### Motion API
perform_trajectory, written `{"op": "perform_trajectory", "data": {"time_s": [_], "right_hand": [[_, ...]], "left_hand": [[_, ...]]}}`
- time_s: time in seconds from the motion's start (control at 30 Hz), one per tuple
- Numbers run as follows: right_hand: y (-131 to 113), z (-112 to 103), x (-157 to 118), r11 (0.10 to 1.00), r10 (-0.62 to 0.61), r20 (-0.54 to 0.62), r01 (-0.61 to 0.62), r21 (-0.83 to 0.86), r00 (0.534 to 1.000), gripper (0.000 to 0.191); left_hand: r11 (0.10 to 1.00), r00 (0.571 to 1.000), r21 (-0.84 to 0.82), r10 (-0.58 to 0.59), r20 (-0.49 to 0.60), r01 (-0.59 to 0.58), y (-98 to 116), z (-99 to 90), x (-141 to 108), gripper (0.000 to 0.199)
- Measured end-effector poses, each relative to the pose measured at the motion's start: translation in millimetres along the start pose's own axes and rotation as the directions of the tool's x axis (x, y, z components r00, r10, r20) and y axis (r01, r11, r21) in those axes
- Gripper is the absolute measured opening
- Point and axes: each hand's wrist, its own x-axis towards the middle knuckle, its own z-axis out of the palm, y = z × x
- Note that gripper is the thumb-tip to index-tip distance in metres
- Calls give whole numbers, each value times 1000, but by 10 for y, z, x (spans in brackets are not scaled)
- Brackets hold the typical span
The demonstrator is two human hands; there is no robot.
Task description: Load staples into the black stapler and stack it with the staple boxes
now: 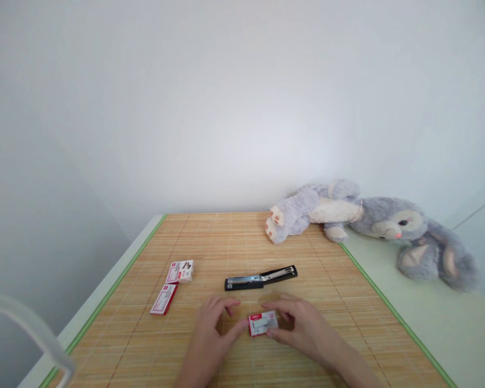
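Note:
A small red-and-white staple box [262,324] is between my two hands near the front of the mat. My right hand [303,326] grips its right end, with the thumb at the lower corner and the fingers at the upper one. At the box's left end is the thumb of my left hand [214,331]; whether it touches is hard to tell. The other left fingers are apart from the thumb and hold nothing. Just beyond both hands lies a black stapler [261,278], opened out flat with its metal magazine showing.
Two more red-and-white boxes, one white-ended [180,271] and one flatter [164,299], lie to the left on the bamboo mat [222,237]. A grey plush rabbit [335,210] stretches across the back right. A curved white bar [32,323] crosses the lower left corner.

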Motion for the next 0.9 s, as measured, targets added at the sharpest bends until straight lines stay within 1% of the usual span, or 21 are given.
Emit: {"op": "perform_trajectory", "data": {"time_s": [0.07, 0.1, 0.13, 0.17, 0.2, 0.27, 0.33, 0.4, 0.47, 0.57, 0.67, 0.9], "right_hand": [[-66, 26, 32, 1000, -23, -10, 23, -11, 1000, 34], [-100, 44, 56, 999, -40, -6, 40, -25, 999, 29], [-134, 62, 83, 997, -63, 4, 63, -42, 998, 25], [-165, 79, 112, 994, -86, 17, 87, -60, 996, 21], [-192, 94, 142, 991, -106, 29, 107, -79, 994, 19], [-230, 108, 203, 985, -126, 28, 128, -118, 992, 16], [-246, 100, 265, 981, -142, -9, 140, -137, 990, 15], [-245, 72, 328, 979, -158, -59, 149, -141, 986, 16], [-237, 36, 387, 976, -170, -79, 157, -154, 982, 16], [-223, -2, 457, 964, -186, -35, 175, -202, 982, 14], [-210, -4, 500, 952, -200, 11, 197, -234, 980, 12], [-225, 44, 513, 956, -209, 17, 208, -209, 978, 12]], "left_hand": [[997, 990, 67, -32, -139, 42, -118, -42, 110, 34], [994, 986, 92, -35, -164, 51, -173, -62, 179, 39], [993, 987, 110, -28, -158, 46, -219, -78, 250, 45], [993, 991, 118, -14, -130, 30, -254, -90, 317, 49], [992, 995, 125, 4, -95, 8, -277, -97, 375, 49], [991, 999, 127, 39, -24, -35, -288, -100, 448, 37], [991, 998, 118, 58, 25, -60, -258, -94, 454, 29], [992, 996, 111, 62, 57, -68, -204, -79, 404, 30], [992, 995, 106, 59, 81, -67, -142, -58, 327, 31], [993, 995, 107, 40, 96, -50, -73, -19, 227, 30], [994, 996, 110, 17, 91, -27, -53, 9, 189, 30], [995, 996, 96, 0, 88, -9, -66, 10, 201, 30]]}}
